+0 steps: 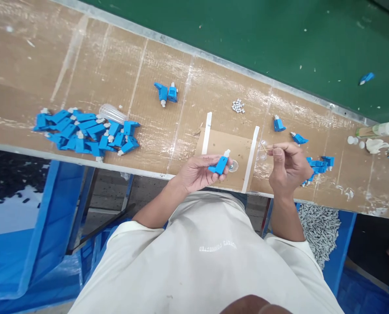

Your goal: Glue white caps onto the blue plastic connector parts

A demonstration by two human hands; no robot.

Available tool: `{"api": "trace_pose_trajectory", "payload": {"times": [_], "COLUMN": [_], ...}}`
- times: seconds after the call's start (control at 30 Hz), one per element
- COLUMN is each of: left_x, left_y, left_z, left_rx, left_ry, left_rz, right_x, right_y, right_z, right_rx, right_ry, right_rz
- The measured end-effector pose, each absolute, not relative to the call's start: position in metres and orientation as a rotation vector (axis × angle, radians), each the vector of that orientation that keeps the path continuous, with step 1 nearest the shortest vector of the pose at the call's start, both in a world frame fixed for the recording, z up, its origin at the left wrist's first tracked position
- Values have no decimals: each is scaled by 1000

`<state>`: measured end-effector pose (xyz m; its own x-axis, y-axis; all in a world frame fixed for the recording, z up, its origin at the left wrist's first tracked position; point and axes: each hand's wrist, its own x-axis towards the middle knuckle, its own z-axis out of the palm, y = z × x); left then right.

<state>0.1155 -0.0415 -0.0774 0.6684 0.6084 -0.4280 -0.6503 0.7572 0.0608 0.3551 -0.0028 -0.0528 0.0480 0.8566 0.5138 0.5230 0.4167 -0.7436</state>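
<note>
In my left hand (201, 172) lies a blue plastic part (221, 165) with a pale grey tip, held between thumb and fingers over a taped cardboard sheet (227, 141). A small clear round dish (234, 166) sits just right of those fingers. My right hand (287, 168) pinches a thin wooden toothpick (266, 148), its end pointing left beyond the white tape strip. Beneath and behind the right hand are several blue parts (321, 165), partly hidden by it. Two more, a blue part (279, 124) and another blue part (299, 138), lie beyond it.
A pile of blue parts (83, 133) and a clear plastic cup (112, 114) lie at left. Small grey pieces (238, 106) sit beyond the sheet. A toothpick container (375, 130) lies at right. Below the bench are a blue bin (47, 226) and many grey pieces (320, 231).
</note>
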Motion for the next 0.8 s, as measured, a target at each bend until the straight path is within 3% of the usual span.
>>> {"api": "trace_pose_trajectory", "payload": {"times": [0.37, 0.8], "left_x": [137, 140], "left_y": [-45, -46], "left_z": [-81, -82], "left_rx": [-34, -26], "left_ry": [426, 406], "left_rz": [675, 668], "right_x": [318, 316], "right_y": [-35, -36], "right_z": [-37, -41], "right_rx": [-983, -1035], "right_ry": [-1602, -1586], "right_rz": [710, 730]}}
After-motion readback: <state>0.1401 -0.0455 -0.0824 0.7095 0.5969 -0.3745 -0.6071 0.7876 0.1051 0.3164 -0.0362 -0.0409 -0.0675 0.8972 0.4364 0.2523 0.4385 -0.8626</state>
